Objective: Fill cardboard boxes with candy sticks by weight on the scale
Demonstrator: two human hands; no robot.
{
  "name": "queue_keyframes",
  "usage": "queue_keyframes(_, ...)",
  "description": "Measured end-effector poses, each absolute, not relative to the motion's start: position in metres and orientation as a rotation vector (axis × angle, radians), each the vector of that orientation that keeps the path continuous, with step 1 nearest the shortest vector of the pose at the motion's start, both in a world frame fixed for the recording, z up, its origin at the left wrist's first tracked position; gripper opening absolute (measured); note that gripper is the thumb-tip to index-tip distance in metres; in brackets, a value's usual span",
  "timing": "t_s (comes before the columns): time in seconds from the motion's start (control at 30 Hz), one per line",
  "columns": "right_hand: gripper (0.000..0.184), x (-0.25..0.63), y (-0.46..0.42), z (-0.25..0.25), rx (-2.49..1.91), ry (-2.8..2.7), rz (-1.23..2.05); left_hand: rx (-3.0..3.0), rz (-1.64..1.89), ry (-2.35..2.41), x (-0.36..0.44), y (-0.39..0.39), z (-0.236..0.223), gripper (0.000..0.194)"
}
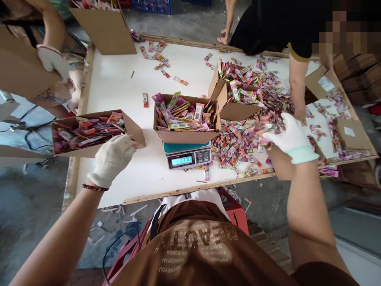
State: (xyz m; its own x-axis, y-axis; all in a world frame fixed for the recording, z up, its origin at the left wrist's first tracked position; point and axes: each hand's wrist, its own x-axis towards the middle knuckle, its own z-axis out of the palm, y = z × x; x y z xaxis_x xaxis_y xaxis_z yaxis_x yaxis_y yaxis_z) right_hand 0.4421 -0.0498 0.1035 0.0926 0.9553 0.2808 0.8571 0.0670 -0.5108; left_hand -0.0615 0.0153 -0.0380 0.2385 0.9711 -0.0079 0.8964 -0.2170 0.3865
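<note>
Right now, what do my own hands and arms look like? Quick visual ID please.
Left hand: off-white fabric glove, dark reddish beaded bracelet at the wrist, forearm bare. Right hand: white fabric glove with pale mint-green cuff, forearm bare, brown fabric sleeve higher up. Left sleeve isn't visible.

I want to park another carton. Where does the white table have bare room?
Between the left carton and the scale, down to the near wooden edge; also beyond that carton, left of the scattered sachets, around a small dark stick. Right of the scale, heaped sachets and cartons crowd the table.
</note>
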Motion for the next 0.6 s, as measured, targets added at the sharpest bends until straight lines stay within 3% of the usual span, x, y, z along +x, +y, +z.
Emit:
queue_keyframes(0.13,0.057,0.407,-0.02,0.089,-1.798,-1.884,0.305,2.117,0.331,1.791,-0.081,0.01,-0.057,0.048)
queue_keyframes(0.27,0.05,0.365,0.014,0.07,-1.766,-1.959,0.4,2.104,0.378,1.809,-0.089,-0.001,-0.06,0.05)
queue_keyframes(0.6,0.03,0.289,0.066,0.056,-1.753,-2.299,0.442,2.35,0.644,1.514,0.02,0.022,0.011,0.038)
